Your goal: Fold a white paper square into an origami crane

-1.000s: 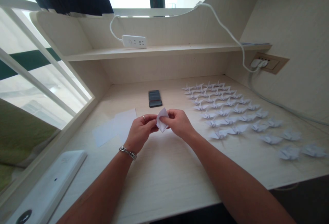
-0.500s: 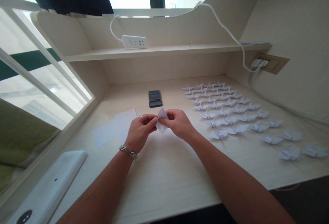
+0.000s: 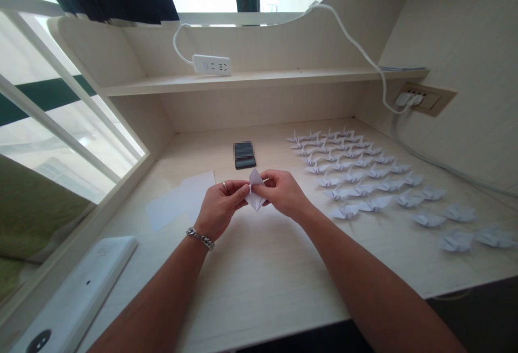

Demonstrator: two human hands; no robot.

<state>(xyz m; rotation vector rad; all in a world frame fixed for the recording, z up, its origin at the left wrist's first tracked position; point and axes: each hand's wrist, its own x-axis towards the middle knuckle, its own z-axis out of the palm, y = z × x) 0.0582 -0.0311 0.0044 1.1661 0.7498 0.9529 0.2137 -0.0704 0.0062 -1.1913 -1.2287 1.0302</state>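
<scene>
A small, partly folded piece of white paper [image 3: 254, 192] is held above the desk between both hands. My left hand [image 3: 220, 206], with a ring and a metal bracelet, pinches its left side. My right hand [image 3: 283, 193] pinches its right side and top. Flat white paper sheets [image 3: 182, 199] lie on the desk just left of my hands. Several folded white paper cranes [image 3: 360, 177] stand in rows on the desk to the right.
A dark phone [image 3: 244, 155] lies flat behind my hands. A white power strip [image 3: 211, 65] sits on the shelf, its cable running to a wall socket [image 3: 423, 98] at right. A white flat device [image 3: 76, 293] lies at the desk's near left corner by the window.
Both hands have lifted the paper slightly, and my fingers have shifted on it, pressing its upper flap narrower. The rest of the desk is unchanged.
</scene>
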